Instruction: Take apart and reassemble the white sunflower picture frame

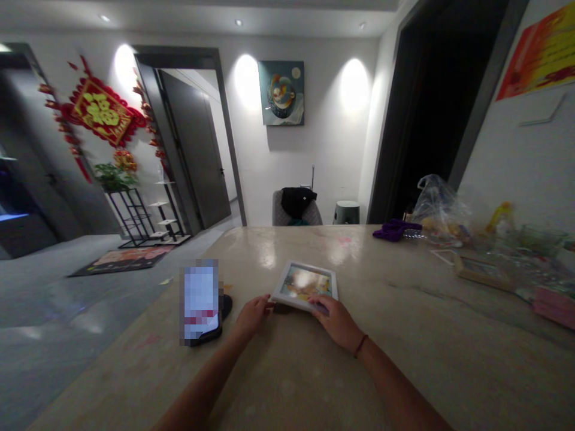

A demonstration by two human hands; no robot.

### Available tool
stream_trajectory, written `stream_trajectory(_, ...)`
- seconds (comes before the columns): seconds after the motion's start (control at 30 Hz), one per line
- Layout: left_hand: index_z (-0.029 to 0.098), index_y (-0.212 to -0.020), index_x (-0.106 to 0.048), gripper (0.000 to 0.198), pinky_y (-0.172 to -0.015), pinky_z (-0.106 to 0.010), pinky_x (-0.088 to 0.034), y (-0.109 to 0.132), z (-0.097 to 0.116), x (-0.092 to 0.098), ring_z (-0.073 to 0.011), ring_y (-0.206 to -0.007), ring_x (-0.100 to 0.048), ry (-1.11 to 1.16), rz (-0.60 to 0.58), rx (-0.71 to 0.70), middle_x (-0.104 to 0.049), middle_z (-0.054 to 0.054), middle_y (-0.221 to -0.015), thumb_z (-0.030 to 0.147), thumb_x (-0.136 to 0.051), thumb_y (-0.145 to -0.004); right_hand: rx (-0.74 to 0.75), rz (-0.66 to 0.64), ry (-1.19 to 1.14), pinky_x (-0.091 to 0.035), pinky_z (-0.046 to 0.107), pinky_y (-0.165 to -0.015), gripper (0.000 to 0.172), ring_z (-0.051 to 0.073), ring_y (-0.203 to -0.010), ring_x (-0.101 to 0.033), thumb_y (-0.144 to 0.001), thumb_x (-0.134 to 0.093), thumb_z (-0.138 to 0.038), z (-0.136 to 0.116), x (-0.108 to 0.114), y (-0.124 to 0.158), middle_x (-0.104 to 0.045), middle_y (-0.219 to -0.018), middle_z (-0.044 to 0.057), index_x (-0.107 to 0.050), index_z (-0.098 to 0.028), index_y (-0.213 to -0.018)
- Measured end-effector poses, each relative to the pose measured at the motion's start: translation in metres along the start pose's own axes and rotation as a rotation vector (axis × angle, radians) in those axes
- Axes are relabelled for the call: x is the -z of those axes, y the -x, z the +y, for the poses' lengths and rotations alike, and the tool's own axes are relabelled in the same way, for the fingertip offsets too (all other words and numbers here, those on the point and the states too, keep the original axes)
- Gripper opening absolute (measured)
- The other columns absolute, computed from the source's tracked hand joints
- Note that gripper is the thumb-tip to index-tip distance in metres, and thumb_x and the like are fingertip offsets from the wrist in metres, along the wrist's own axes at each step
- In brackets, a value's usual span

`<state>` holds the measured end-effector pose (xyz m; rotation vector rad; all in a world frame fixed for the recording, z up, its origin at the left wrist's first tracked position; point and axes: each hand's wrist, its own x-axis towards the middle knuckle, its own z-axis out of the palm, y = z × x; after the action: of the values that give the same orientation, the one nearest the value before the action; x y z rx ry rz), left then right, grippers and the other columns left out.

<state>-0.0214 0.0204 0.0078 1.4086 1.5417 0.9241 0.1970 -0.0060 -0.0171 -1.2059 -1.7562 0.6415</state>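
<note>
A white picture frame (333,280) with a coloured picture behind shiny glass is in front of me on the table. Its near edge looks slightly raised, with a dark shadow under it. My left hand (255,313) is at the near left corner, its fingers closed against the frame's side. At the near right, my right hand (336,320) grips the near edge, with fingertips over the glass and the thumb low on the rim. What the fingers do beneath the frame is hidden.
A lit phone (201,299) stands to the left on a dark stand. Along the right lie a purple cloth (395,230), a clear plastic bag (438,206), a wooden frame (483,272) and a pink stack (554,305). A chair (278,209) is beyond the far edge.
</note>
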Motion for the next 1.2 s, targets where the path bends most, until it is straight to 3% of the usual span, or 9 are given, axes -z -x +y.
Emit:
stream_trajectory(0.2, 0.013, -0.108, -0.052, 0.037, -0.074, -0.029, -0.046, 0.000, -0.001, 0.006, -0.0209, -0.091, -0.062, 0.431, -0.050, 0.199, -0.063, -0.014, -0.106, 0.031, -0.048, -0.077, -0.016, 0.019, -0.071, -0.036, 0.036, -0.096, 0.025, 0.018, -0.103, -0.054, -0.070, -0.054, -0.017, -0.003, 0.004, -0.002, -0.063, -0.105, 0.005, -0.063, -0.019, -0.094)
stream_trajectory(0.37, 0.012, -0.102, -0.056, 0.027, -0.070, -0.024, -0.048, -0.002, 0.001, 0.002, -0.0162, -0.082, -0.064, 0.652, -0.085, 0.231, -0.064, -0.013, -0.103, 0.020, -0.048, -0.078, -0.010, -0.007, -0.047, -0.037, 0.035, -0.095, 0.025, 0.018, -0.102, -0.055, -0.070, -0.054, -0.015, -0.007, 0.003, -0.001, -0.063, -0.105, 0.006, -0.062, -0.018, -0.093)
stream_trajectory(0.57, 0.012, -0.098, -0.060, 0.025, -0.061, -0.020, -0.049, 0.000, 0.001, -0.003, -0.0120, -0.068, -0.063, 0.487, -0.075, 0.213, -0.068, -0.008, -0.085, 0.023, -0.053, -0.077, 0.035, -0.087, 0.057, -0.036, 0.035, -0.095, 0.027, 0.018, -0.102, -0.054, -0.070, -0.052, -0.012, -0.011, -0.001, 0.005, -0.063, -0.105, 0.007, -0.063, -0.018, -0.095)
stream_trajectory(0.73, 0.013, -0.112, -0.054, 0.041, -0.050, -0.018, -0.045, 0.000, -0.003, -0.001, -0.0091, -0.054, -0.058, 0.290, -0.023, 0.169, -0.067, -0.003, -0.075, 0.017, -0.060, -0.071, 0.059, -0.087, 0.197, -0.020, 0.044, -0.104, 0.031, 0.022, -0.115, -0.044, -0.067, -0.055, -0.012, -0.010, 0.000, 0.005, -0.059, -0.112, 0.006, -0.063, -0.021, -0.095)
stream_trajectory(0.8, 0.014, -0.116, -0.051, 0.046, -0.049, -0.018, -0.044, 0.000, -0.004, 0.000, -0.0081, -0.053, -0.057, 0.253, -0.003, 0.156, -0.066, -0.003, -0.075, 0.017, -0.061, -0.071, -0.019, 0.006, 0.268, -0.015, 0.047, -0.104, 0.045, 0.027, -0.121, -0.036, -0.061, -0.064, -0.018, -0.007, 0.001, 0.004, -0.051, -0.124, 0.009, -0.059, -0.020, -0.105)
stream_trajectory(0.87, 0.013, -0.117, -0.050, 0.048, -0.050, -0.018, -0.045, 0.000, -0.005, 0.000, -0.0083, -0.056, -0.058, 0.294, -0.011, 0.154, -0.066, -0.004, -0.078, 0.016, -0.062, -0.070, -0.126, 0.120, 0.269, -0.019, 0.048, -0.103, 0.068, 0.031, -0.123, -0.032, -0.053, -0.070, -0.025, -0.003, 0.003, 0.003, -0.043, -0.130, 0.015, -0.049, -0.016, -0.117)
stream_trajectory(0.97, 0.011, -0.117, -0.049, 0.051, -0.053, -0.019, -0.046, -0.002, -0.006, 0.000, -0.0097, -0.061, -0.060, 0.377, -0.045, 0.155, -0.066, -0.006, -0.081, 0.016, -0.064, -0.068, -0.230, 0.175, 0.030, -0.033, 0.043, -0.096, 0.078, 0.027, -0.114, -0.044, -0.056, -0.068, -0.035, 0.005, 0.005, -0.001, -0.049, -0.123, 0.015, -0.037, -0.014, -0.124)
stream_trajectory(1.07, 0.011, -0.113, -0.053, 0.049, -0.059, -0.020, -0.048, -0.003, -0.007, 0.000, -0.0113, -0.067, -0.061, 0.422, -0.117, 0.112, -0.067, -0.007, -0.084, 0.017, -0.065, -0.066, -0.269, 0.201, -0.337, -0.043, 0.037, -0.087, 0.057, 0.022, -0.099, -0.057, -0.067, -0.056, -0.042, 0.009, 0.008, -0.007, -0.060, -0.108, 0.012, -0.044, -0.014, -0.116)
stream_trajectory(1.2, 0.013, -0.108, -0.056, 0.047, -0.063, -0.022, -0.048, -0.001, -0.002, 0.001, -0.0119, -0.070, -0.061, 0.455, -0.156, 0.051, -0.066, -0.007, -0.089, 0.019, -0.065, -0.063, -0.342, 0.233, -0.695, -0.048, 0.037, -0.079, 0.045, 0.023, -0.084, -0.062, -0.062, -0.062, -0.043, 0.006, 0.016, -0.010, -0.067, -0.088, 0.008, -0.056, -0.013, -0.095)
